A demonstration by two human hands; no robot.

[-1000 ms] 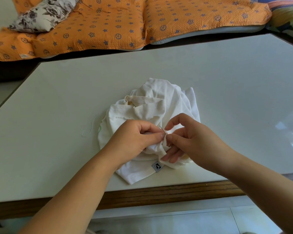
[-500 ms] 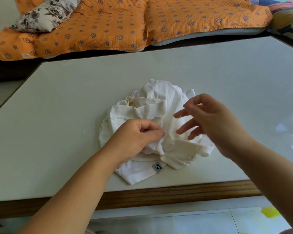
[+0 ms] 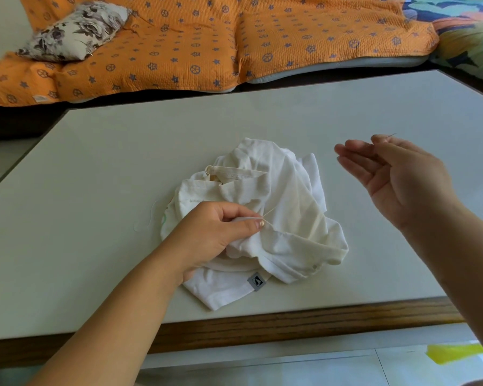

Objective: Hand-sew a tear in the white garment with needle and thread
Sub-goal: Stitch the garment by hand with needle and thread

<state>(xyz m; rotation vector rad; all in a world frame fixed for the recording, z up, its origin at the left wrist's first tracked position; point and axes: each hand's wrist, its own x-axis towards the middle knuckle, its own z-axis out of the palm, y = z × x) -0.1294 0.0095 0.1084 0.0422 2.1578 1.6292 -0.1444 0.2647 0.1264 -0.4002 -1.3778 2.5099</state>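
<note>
A crumpled white garment (image 3: 279, 196) with a small grey label lies in the middle of the white table (image 3: 95, 168). My left hand (image 3: 215, 232) pinches a fold of the fabric between thumb and fingers. A pale thread (image 3: 268, 213) rises from that pinched spot toward the upper right. My right hand (image 3: 396, 176) is raised to the right of the garment, above the table, and pinches a thin needle (image 3: 386, 138) between thumb and forefinger, its other fingers stretched out.
A loose loop of thread (image 3: 148, 221) lies on the table left of the garment. Beyond the table's far edge is a couch with an orange patterned cover (image 3: 234, 43) and a floral pillow (image 3: 76, 32). The wooden front edge (image 3: 290, 321) runs below the garment.
My right hand has left the fabric and swung up and to the right with the needle, drawing the thread out. My left hand has kept its pinch on the fold.
</note>
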